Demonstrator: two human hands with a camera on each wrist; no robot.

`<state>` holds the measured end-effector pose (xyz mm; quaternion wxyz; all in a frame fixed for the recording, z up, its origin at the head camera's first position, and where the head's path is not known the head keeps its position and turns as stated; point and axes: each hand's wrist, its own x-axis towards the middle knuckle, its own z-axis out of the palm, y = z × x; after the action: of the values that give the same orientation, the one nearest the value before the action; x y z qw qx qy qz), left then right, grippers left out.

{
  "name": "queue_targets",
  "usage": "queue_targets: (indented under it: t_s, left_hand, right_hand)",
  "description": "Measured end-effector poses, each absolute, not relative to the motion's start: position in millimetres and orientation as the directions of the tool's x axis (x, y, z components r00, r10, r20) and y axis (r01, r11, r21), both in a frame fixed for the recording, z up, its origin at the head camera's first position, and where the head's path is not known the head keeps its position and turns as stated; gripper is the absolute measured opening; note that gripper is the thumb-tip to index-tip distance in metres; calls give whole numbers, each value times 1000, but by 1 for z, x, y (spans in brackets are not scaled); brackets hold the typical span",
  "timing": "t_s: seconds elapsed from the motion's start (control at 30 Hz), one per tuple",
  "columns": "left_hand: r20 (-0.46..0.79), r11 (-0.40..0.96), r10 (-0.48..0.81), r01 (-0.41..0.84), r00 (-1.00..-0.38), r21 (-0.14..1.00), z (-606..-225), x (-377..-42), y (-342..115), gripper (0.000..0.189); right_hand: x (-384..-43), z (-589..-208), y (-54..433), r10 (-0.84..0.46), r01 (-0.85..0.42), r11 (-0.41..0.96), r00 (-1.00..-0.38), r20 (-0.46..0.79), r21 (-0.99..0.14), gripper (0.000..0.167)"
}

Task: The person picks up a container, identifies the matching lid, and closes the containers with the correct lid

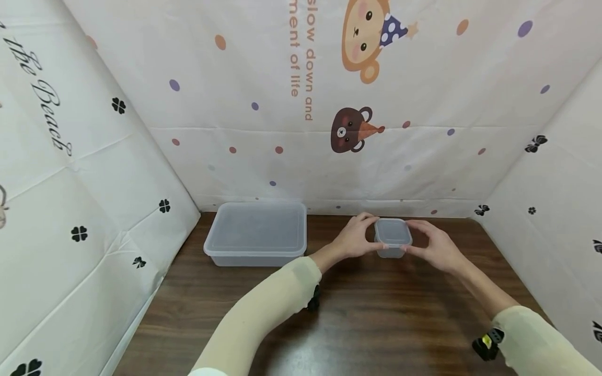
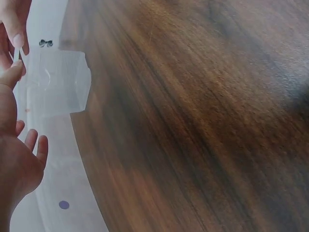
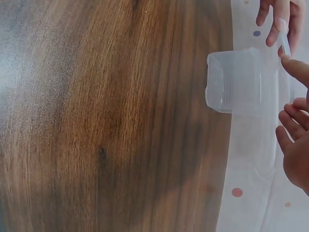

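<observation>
A small clear plastic container stands at the back of the table, right of centre. Over its top is a translucent square lid. My left hand pinches the lid's left side between thumb and fingers. On the opposite side, my right hand pinches the lid the same way. Both wrist views show the lid edge-on, with thumbs at its rim; the container is below it. I cannot tell whether the lid touches the container's rim all round.
To the left, a large rectangular plastic box with its lid on top sits near the back wall. The brown wooden table is enclosed by printed white sheets at the back and both sides.
</observation>
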<state>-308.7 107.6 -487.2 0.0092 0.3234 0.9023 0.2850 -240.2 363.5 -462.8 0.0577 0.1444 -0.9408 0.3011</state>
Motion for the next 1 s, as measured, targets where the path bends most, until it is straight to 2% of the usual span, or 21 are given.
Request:
queue_targets:
  t_s: [0.23,0.7,1.0]
  left_hand:
    - [146,638,587,566,-796,522,-490,-315,114,83]
    - [133,655,530,504,-837,563,-493,-320,128,84]
    - [122,685,524,502,-843,528,-498,-319,130,83]
  right_hand:
    - [-247,-472,366,-192,-281,781,-958,214,-558,74]
    - [-253,-480,375,-155,-222,764,-975,161,-606,77]
    - [-254,-487,376,-164,-218,758,-976,143,-615,75]
